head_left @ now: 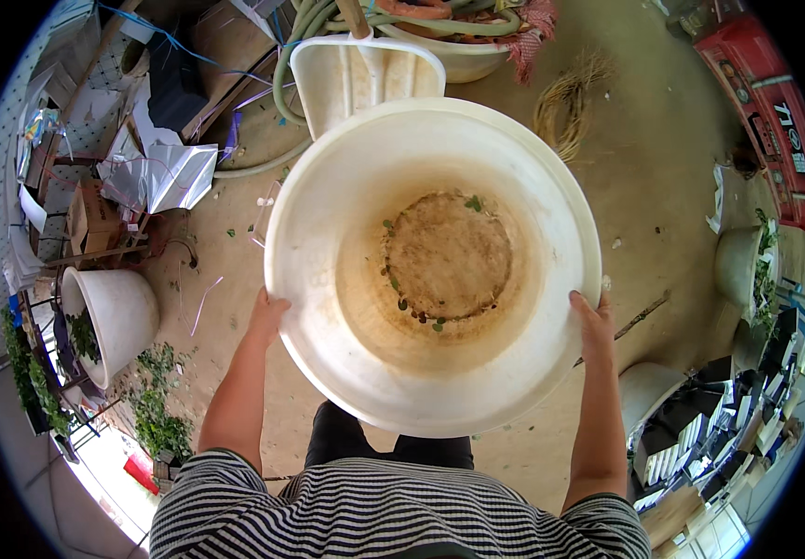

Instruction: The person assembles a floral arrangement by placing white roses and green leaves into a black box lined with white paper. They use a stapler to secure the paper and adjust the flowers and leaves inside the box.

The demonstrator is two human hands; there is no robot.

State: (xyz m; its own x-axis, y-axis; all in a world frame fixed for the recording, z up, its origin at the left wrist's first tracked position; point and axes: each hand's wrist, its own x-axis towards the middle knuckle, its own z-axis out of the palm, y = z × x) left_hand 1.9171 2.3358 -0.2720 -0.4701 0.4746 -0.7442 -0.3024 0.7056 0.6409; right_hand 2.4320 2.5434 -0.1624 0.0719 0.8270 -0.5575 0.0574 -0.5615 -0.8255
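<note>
A large round white tub with a wide rim is held out in front of my body. Its inside is stained brown, and a few small green leaves lie around its bottom. My left hand grips the rim on the left side, the thumb over the edge. On the opposite side my right hand grips the rim in the same way. The fingers of both hands are mostly hidden under the tub's edge.
Beyond the tub lie a white shovel scoop, a green hose and another basin. White pots stand at left and right. Dry straw and a stick lie on the floor. A red machine is far right.
</note>
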